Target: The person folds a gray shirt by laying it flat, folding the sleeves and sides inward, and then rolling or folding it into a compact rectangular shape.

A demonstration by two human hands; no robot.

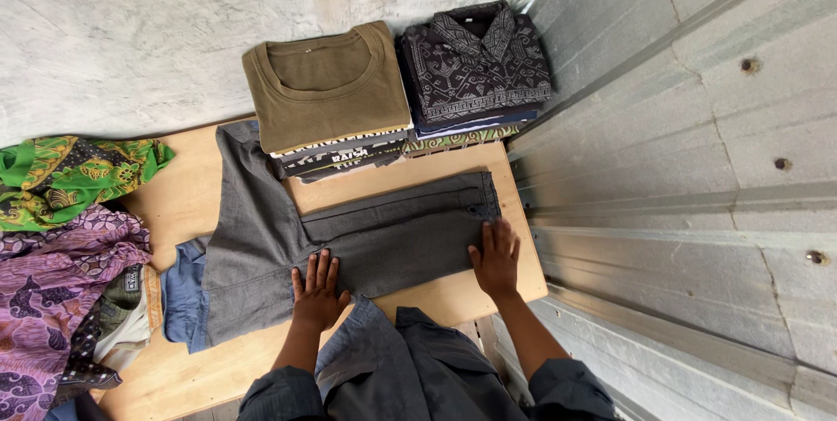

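Grey shirt lay spread across the middle of the wooden tabletop, part-folded — one long panel or sleeve was laid over toward the right edge, its buttoned end near the far right corner. Left hand was flat, fingers spread, palm down on the shirt near the near edge. Right hand was also flat and open, pressing the right end of the folded panel, close to the right edge. Neither hand gripped anything; both only pressed cloth.

A blue garment poked out from under the shirt's left side. At the far edge sat two finished stacks: an olive t-shirt topping one pile, a dark patterned collared shirt topping the other, just beside it toward the far right corner. Off the left edge was a loose heap — green patterned cloth and purple patterned cloth.

Judged progress: two piles done, this shirt roughly mid-fold with the body unfolded on the left, and the heap at left looked unfolded. Corrugated metal wall ran along the right.
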